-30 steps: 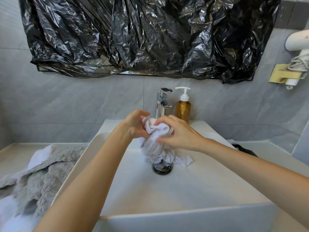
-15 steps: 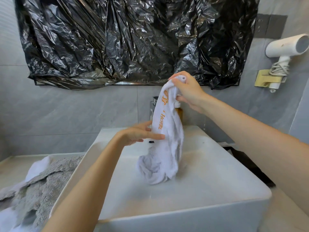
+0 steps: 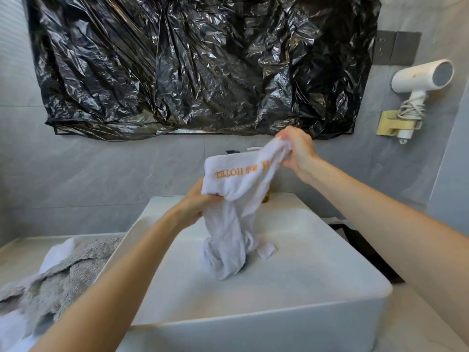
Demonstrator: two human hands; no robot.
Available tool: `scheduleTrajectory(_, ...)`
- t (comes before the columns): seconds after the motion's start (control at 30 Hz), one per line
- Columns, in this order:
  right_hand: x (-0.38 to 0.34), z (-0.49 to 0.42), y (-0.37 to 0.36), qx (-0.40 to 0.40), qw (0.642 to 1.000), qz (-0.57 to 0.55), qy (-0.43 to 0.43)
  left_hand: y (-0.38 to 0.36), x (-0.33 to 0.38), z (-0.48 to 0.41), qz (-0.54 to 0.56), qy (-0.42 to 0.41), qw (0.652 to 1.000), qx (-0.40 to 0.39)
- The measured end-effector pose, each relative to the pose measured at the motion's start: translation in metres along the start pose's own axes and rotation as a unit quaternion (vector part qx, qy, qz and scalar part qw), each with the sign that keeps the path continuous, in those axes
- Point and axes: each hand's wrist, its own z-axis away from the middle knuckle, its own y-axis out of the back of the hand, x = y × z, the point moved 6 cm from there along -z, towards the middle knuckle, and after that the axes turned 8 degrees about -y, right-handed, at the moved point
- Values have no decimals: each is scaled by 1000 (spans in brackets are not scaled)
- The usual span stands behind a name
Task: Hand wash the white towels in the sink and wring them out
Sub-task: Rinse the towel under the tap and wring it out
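1. Head view showed the white towel [image 3: 236, 196] held up over the middle of the sink [image 3: 304, 295], with its bottom end resting near the drain.
2. The right hand [image 3: 297, 151] pinched the top corner, up toward the back edge.
3. The left hand [image 3: 195, 204] squeezed the towel's middle.
4. The towel looked soft, floppy and probably wet and heavy.
5. Holding it with both hands, well apart, seemed best for twisting.

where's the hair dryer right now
In the head view, the hair dryer hangs on the wall at upper right, right of the black plastic sheet and above the right hand.
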Motion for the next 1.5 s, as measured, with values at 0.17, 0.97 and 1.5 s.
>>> scheduleTrajectory(0.17,53,21,-22,-188,952,236,-49,3,31,-11,-108,20,993,39)
scheduleTrajectory(0.97,7,26,-1,-178,981,76,-8,5,5,14,-139,100,985,30)
scheduleTrajectory(1.5,96,56,-66,-331,888,316,47,-24,63,-6,90,16,993,74)
